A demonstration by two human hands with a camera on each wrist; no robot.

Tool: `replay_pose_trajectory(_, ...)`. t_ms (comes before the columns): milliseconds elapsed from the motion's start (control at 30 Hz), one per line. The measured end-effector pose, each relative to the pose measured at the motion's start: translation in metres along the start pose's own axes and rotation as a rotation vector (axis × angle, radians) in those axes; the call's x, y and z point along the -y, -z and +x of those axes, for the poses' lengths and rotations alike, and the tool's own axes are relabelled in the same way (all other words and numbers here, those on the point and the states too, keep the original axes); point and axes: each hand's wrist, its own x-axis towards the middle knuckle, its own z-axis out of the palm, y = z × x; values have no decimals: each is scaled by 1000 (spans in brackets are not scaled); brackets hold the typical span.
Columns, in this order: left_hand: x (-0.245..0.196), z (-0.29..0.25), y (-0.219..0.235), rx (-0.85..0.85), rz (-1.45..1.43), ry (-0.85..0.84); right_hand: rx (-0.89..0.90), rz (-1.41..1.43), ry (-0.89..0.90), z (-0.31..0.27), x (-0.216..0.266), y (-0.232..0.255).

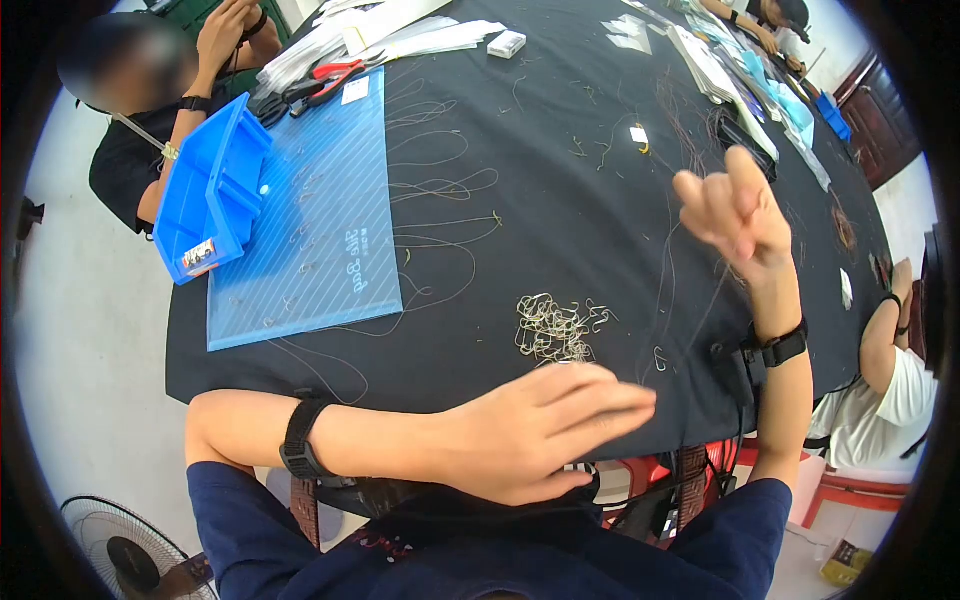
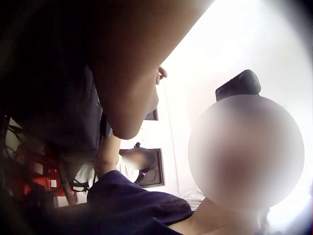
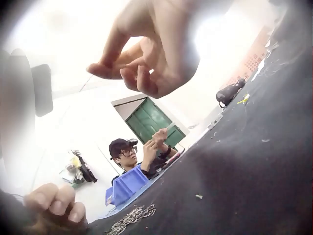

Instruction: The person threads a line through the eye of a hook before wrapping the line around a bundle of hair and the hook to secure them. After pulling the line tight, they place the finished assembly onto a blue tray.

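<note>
My right hand (image 1: 740, 215) is raised over the right side of the table, its fingers bent in. In the right wrist view its thumb and a finger pinch a thin fishing line (image 3: 86, 84) that trails downward. My left hand (image 1: 545, 430) lies across the table's near edge, fingers stretched to the right with thumb apart. Just beyond it is a pile of fish hooks (image 1: 555, 328). A single hook (image 1: 659, 358) lies near its fingertips. In the right wrist view the left fingertips (image 3: 57, 207) show at lower left, beside the hook pile.
A blue file bag (image 1: 310, 230) with looped lines lies on the black tablecloth (image 1: 480, 270), a blue bin (image 1: 215, 190) on its left edge. Pliers (image 1: 330, 85) and plastic strips (image 1: 400, 35) are at the back. Other people sit around the table.
</note>
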Motion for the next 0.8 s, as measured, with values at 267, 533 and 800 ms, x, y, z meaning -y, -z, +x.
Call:
replay_pose_trajectory(267,0,-4,-7,106,30,-247,-277,234,100,1,-6,20)
replay_pose_trajectory(533,-7,0,6,-166,157,-39,-391,-236,-238,7,-4,19)
replay_pose_trajectory(800,4,1,10,-329,103,245,291,-52,-562,8,5,-21)
